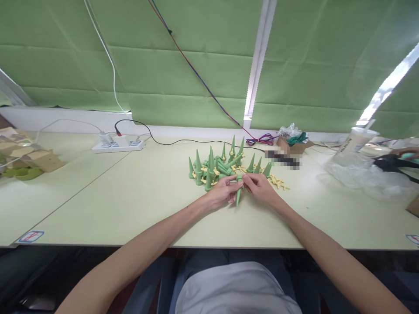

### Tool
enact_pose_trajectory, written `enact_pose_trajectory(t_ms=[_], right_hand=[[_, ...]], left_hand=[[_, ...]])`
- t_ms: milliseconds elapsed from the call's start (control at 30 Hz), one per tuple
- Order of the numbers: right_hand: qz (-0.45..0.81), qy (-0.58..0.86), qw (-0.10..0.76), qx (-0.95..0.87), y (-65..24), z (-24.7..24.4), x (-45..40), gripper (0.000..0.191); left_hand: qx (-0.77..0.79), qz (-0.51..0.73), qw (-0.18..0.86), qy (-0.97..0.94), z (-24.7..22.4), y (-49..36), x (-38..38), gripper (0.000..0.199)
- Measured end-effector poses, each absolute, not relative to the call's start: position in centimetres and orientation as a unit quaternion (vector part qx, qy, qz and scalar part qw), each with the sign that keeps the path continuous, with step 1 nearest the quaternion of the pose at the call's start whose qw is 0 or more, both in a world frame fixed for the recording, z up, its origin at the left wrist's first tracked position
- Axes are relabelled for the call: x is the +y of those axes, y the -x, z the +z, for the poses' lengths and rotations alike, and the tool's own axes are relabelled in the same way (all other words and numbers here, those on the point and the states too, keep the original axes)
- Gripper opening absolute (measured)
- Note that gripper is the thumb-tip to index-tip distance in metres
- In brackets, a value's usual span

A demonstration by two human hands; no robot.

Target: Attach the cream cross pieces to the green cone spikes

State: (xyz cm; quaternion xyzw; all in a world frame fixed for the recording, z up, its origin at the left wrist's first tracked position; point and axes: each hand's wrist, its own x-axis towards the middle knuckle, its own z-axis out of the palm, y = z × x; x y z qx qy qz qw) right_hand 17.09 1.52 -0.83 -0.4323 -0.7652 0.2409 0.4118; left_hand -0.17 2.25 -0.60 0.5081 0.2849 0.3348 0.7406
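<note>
Held point down in my left hand (224, 191) is a green plastic watering spike (238, 198), its wide cap end up. The fingers of my right hand (260, 186) are pinched at the side of that spike near its cap; whether a small yellow piece is between them is hidden. Just beyond my hands stand several green spikes (198, 168) with yellow valve pieces on their sides, and others lie in a heap (225, 165). Small loose yellow valve pieces (278, 182) are scattered right of the heap, close to my right hand.
A white power strip (119, 146) lies at the back left, with a black cable running rightward. Cardboard pieces (39, 159) are at far left. On the right are a cup (355, 141), clear plastic bags (363, 174) and a small open box (293, 146). Another person's hand (407, 151) shows at far right.
</note>
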Motion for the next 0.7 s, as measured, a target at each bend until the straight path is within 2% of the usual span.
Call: enact_pose_trajectory(t_ms=[333, 700], right_hand=[[0.236, 0.434, 0.403, -0.771, -17.08, -0.89, 1.57, 0.052], [0.241, 0.444, 0.402, -0.763, -16.98, -1.01, 1.90, 0.054]], left_hand=[[0.292, 0.333, 0.737, -0.510, -0.60, 0.27, 2.35, 0.060], [0.306, 0.348, 0.733, -0.497, -0.57, -0.21, 2.02, 0.044]])
